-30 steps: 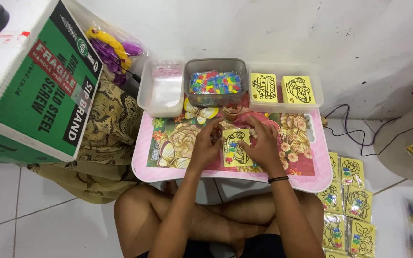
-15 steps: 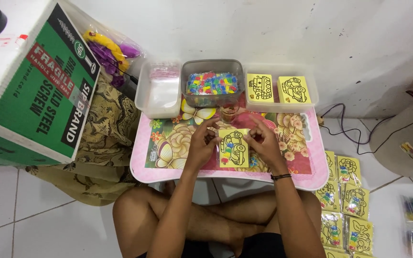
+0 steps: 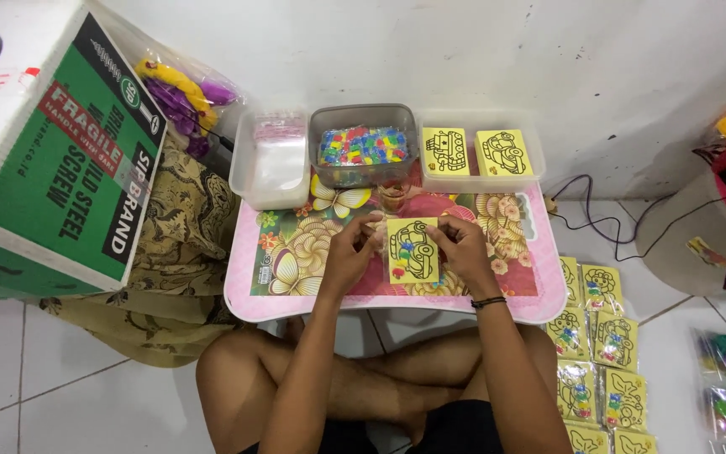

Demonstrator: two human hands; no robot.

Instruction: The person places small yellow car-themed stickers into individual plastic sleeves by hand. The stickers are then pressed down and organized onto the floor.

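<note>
Both hands point(image 3: 409, 252) gripping yellow card point(image 3: 413, 250) edges, above pink table point(image 3: 296, 298)

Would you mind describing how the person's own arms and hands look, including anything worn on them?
Both arms are bare to as far up as the view shows, with no sleeves and no gloves. The left hand carries nothing that can be seen. The right hand has a thin dark band round the wrist. Whether any rings are worn is too small to tell.

Both hands – left hand point(image 3: 348, 252), right hand point(image 3: 462, 250) – hold yellow card point(image 3: 412, 250) over pink table point(image 3: 539, 294).
</note>
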